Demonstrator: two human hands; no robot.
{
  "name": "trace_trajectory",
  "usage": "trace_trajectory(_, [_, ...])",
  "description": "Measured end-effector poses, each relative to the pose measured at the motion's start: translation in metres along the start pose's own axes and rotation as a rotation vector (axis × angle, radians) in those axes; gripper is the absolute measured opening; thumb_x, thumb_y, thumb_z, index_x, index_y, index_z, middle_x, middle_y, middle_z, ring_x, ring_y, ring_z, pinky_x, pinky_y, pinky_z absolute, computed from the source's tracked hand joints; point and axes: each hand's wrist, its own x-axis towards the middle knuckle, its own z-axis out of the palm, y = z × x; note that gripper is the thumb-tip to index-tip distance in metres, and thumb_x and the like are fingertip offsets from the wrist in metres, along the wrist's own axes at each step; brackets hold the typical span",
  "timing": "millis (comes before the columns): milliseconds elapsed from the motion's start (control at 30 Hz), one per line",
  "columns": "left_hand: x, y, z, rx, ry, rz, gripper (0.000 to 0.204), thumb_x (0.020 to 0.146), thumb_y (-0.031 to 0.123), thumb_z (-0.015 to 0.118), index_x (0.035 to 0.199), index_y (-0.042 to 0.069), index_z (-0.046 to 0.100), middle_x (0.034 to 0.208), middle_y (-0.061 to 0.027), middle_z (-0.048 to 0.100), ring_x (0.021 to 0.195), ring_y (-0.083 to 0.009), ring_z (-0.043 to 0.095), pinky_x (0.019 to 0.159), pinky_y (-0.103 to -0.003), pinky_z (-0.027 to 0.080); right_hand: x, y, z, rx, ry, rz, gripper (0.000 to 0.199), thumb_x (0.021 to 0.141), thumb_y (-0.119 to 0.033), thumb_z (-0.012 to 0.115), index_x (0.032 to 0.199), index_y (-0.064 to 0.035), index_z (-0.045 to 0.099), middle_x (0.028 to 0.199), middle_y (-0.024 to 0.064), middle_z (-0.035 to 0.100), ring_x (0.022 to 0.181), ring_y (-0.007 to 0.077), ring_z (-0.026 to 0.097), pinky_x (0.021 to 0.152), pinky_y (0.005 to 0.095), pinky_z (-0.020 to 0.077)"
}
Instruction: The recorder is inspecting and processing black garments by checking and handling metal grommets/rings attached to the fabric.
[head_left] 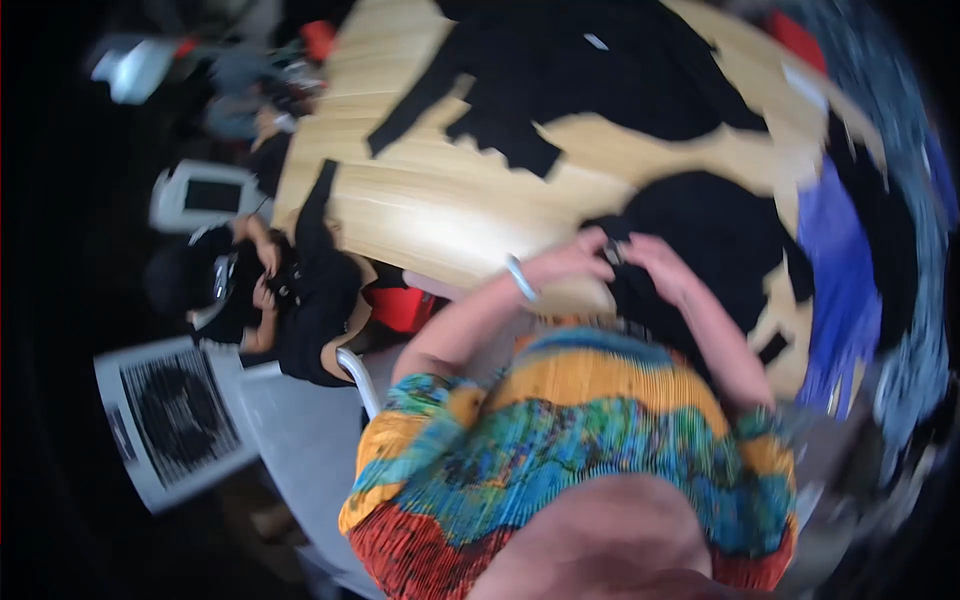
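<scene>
My left hand (575, 258) and my right hand (660, 266) meet over the left edge of a black knit garment (705, 225) on the wooden table. Their fingers are bent and nearly touch. Between the fingertips is a small greyish thing (614, 252), too blurred to name. Dark cloth shows right below and beside it; whether the fingers also pinch the cloth, I cannot tell. Farther off lies a larger black garment (590, 75) with a small white label (596, 41), spread out with its sleeves apart.
Pale wooden table (400, 215). Purple-blue cloth (838, 290) hangs at the right edge, with grey-blue cloth (880, 80) beyond. On the left another person's hands (265, 275) work on black cloth (318, 310). A red container (400, 308) and a white fan-like unit (180, 415) stand near.
</scene>
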Motion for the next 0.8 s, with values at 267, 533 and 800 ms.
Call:
trace_trajectory(267, [0.025, 0.009, -0.015, -0.369, 0.335, -0.094, 0.018, 0.077, 0.006, 0.054, 0.094, -0.001, 0.055, 0.094, -0.0062, 0.058, 0.089, -0.0134, 0.053, 0.083, -0.024, 0.039, -0.004, 0.024, -0.018, -0.404, 0.273, -0.043, 0.034, 0.086, -0.036, 0.048, 0.083, -0.0041, 0.059, 0.071, 0.0089, 0.059, 0.067, 0.0144, 0.055, 0.066, 0.0275, 0.0433])
trace_trajectory(533, [0.010, 0.008, -0.028, -0.479, 0.451, -0.065, 0.019, 0.077, 0.003, 0.051, 0.095, 0.000, 0.054, 0.094, -0.0054, 0.058, 0.091, -0.0143, 0.053, 0.087, -0.025, 0.037, -0.127, 0.096, -0.077, -0.841, 0.042, 0.229, 0.038, 0.080, -0.037, 0.052, 0.082, -0.0007, 0.063, 0.075, 0.0185, 0.060, 0.076, 0.0334, 0.058, 0.071, 0.0365, 0.0443])
trace_trajectory(800, [-0.003, 0.047, 0.001, -0.669, 0.404, -0.069, 0.027, 0.074, 0.003, 0.045, 0.101, 0.000, 0.053, 0.098, -0.0062, 0.058, 0.096, -0.0172, 0.053, 0.093, -0.031, 0.035, -0.072, 0.084, -0.099, -0.225, 0.519, -0.045, 0.022, 0.080, -0.023, 0.059, 0.091, -0.0040, 0.059, 0.080, 0.0016, 0.059, 0.076, 0.0075, 0.054, 0.072, 0.0216, 0.0424])
